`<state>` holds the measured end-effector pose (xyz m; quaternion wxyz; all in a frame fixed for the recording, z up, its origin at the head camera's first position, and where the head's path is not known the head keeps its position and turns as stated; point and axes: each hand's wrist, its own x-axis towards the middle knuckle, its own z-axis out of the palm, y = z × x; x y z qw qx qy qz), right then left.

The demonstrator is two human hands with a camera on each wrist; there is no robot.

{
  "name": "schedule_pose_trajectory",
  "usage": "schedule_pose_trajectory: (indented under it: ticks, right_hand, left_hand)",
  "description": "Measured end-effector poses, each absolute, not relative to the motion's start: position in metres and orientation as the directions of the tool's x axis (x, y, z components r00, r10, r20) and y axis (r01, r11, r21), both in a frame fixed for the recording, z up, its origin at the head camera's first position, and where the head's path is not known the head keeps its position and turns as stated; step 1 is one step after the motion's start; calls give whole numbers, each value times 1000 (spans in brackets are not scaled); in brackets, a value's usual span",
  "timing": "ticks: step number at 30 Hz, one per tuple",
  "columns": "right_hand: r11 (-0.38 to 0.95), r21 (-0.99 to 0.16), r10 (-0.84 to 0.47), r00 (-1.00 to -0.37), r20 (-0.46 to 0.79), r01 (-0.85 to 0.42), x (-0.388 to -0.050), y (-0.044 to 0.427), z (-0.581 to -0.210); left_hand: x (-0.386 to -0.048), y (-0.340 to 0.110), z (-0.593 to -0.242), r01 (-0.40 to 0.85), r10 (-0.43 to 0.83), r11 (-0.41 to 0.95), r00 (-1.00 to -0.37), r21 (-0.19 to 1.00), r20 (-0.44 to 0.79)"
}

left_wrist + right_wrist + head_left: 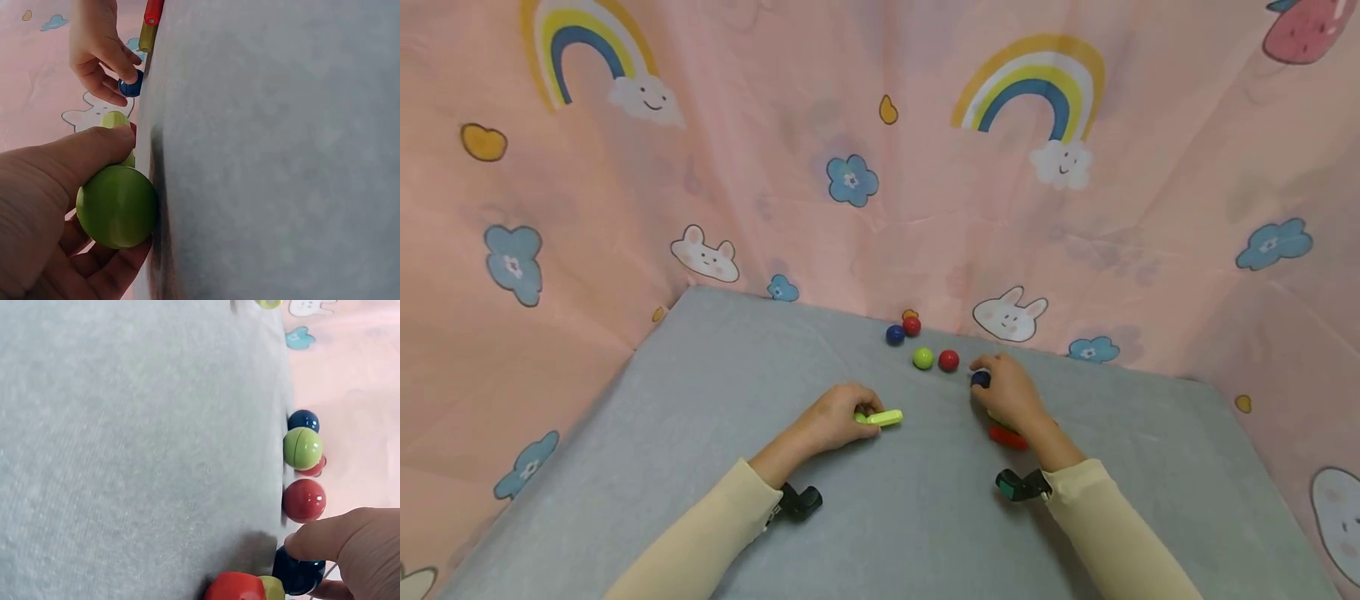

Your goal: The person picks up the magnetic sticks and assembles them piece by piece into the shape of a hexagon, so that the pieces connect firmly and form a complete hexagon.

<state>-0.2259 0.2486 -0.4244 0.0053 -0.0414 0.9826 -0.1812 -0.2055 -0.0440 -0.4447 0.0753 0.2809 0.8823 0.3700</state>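
Note:
In the head view my left hand [841, 415] curls round a green ball [117, 206], with a yellow-green stick [885, 418] at its fingertips. My right hand [1009, 392] pinches a dark blue ball [981, 379] near the back of the table. Beneath the right hand lie a red piece [1008, 437] and a yellow-green piece [273, 588], side by side and partly hidden. Left of that hand stand a red ball [948, 360] and a light green ball [922, 358].
Farther back, a blue ball [895, 335] sits against another red ball [912, 325]. The grey tabletop [880, 517] ends at a pink printed curtain [895, 242] behind and at the sides.

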Motion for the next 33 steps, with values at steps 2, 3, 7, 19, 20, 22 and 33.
schedule_pose_trajectory:
  ticks: [2,3,7,19,20,22,33]
  right_hand:
    - [929,-364,-77,-997,-11,-68,-227,249,-426]
    - [927,-370,-76,-997,-16,-65,-228,249,-426]
    - [920,-384,-89,-996,-7,-80,-227,250,-429]
    - [882,-407,-217,-971,96,-237,-212,232,-434]
    - [877,-414,-223,-970,98,-243,-211,230,-435]
    - [865,-426,-240,-965,110,-264,-208,226,-435]
    - [813,-485,-312,-944,106,-323,-195,204,-435]
  left_hand:
    - [-206,-44,-446,439,553,571,-830,694,71]
    - [-207,-44,-446,438,553,571,-830,694,69]
    - [-207,-42,-447,445,561,562,-824,697,73]
    - [-206,-44,-448,441,568,550,-820,709,71]
    - [-206,-44,-448,437,566,550,-821,711,67]
    - [-207,-44,-448,433,565,549,-823,715,64]
    - [-207,-43,-446,461,571,551,-816,696,89]
